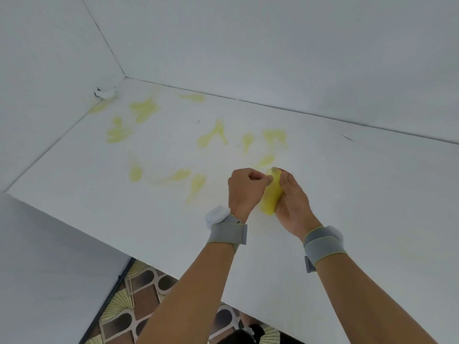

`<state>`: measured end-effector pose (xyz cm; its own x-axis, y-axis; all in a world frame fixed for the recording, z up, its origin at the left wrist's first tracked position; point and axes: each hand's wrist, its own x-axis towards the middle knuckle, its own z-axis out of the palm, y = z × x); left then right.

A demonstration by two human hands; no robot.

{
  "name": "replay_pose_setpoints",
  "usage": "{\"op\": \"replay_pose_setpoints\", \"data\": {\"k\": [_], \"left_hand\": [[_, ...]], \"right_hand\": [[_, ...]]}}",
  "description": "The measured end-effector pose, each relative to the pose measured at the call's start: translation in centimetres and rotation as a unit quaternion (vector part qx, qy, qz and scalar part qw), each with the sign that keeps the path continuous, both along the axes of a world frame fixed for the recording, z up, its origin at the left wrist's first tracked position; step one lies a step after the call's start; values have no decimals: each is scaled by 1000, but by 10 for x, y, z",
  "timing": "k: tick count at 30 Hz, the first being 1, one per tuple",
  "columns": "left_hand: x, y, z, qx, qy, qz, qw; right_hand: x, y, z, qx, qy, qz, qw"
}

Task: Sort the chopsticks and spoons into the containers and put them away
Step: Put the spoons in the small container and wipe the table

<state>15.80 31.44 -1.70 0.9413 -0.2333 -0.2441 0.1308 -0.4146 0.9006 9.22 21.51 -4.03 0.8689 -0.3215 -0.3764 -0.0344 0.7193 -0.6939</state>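
Both hands (269,192) curl around yellow container (271,194).

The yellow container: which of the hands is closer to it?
Neither, really: both touch the yellow container. The right hand grips its side, and the left hand pinches at its top rim.

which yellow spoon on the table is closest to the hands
The spoon just beyond the right hand; the other loose spoons lie farther left or farther back.
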Motion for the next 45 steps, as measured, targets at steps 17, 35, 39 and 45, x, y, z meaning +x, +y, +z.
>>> {"op": "replay_pose_setpoints", "data": {"k": [17, 35, 39, 45], "left_hand": [[46, -58, -26, 107, -94, -26, 989], [119, -143, -7, 164, -83, 33, 982], [137, -163, -32, 217, -52, 35, 974], [140, -168, -48, 296, -51, 28, 954]], "right_hand": [[10, -64, -4, -36, 95, -62, 993], [33, -134, -5, -15, 94, -78, 992], [41, -144, -8, -9, 93, -78, 993], [48, -151, -16, 3, 96, -75, 993]]}}
